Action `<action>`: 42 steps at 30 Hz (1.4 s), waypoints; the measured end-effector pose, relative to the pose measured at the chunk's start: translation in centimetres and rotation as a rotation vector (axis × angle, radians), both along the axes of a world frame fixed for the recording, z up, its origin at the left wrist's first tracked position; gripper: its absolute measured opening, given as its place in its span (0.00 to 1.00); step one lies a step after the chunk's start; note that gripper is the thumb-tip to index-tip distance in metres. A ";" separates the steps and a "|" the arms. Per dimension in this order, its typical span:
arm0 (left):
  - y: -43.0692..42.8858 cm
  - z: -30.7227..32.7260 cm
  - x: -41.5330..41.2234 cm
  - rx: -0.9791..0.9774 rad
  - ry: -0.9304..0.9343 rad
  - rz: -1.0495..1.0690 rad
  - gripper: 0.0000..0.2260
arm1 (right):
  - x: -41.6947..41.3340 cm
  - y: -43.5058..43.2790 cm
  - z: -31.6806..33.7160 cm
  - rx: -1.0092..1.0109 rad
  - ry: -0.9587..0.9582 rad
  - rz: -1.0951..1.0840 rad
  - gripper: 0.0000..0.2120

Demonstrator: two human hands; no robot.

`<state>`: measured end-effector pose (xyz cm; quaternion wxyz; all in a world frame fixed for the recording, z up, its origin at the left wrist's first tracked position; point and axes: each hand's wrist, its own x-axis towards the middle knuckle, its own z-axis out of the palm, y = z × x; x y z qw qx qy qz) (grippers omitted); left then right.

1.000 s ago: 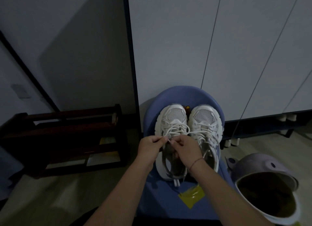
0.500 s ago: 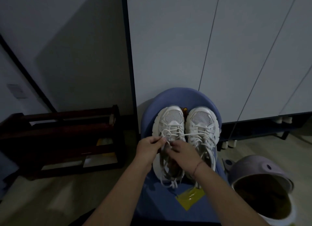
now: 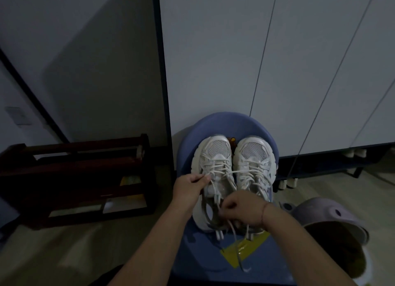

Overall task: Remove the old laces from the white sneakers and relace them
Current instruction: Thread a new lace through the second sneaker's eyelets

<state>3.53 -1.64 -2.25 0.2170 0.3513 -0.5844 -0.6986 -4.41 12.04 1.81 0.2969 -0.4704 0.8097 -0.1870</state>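
Sneakers: the left-side sneaker (image 3: 213, 157) and the right-side sneaker (image 3: 254, 157) are sitting side by side on a blue chair (image 3: 213, 125), toes pointing away from the person.
Lace: the lace (image 3: 222, 168) of the left-side sneaker is crossing the lower eyelets. One strand is stretching across towards the right-side sneaker, and a loose end is trailing down over the seat front.
Left hand: the left hand (image 3: 189, 187) is pinching a strand at the outer edge of the left-side sneaker, fingers (image 3: 203, 178) closed tight on it.
Right hand: the right hand (image 3: 241, 208) is hovering over the collar of the same sneaker. Its fingers are curling round lace strands that are hanging out below it.
Done so far: the bow on the left-side sneaker is looking undone and its upper rows are looking slack.
Left to do: most of the job, by my reading. The lower rows are waiting to be drawn out, the right-side sneaker is looking fully laced, and no relacing is showing anywhere.
Yellow packet: a yellow packet (image 3: 252, 246) is lying on the seat in front of the heels, and I cannot tell what it is holding.
Surroundings: a purple bin (image 3: 333, 215) is standing near the chair on the right, a dark wooden rack (image 3: 81, 163) on the left, and pale cabinet doors (image 3: 299, 61) behind.
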 end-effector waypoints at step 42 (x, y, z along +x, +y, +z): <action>4.5 4.6 1.2 -0.234 0.016 -0.475 0.14 | -2.4 1.5 2.4 -0.629 -0.937 -0.518 0.08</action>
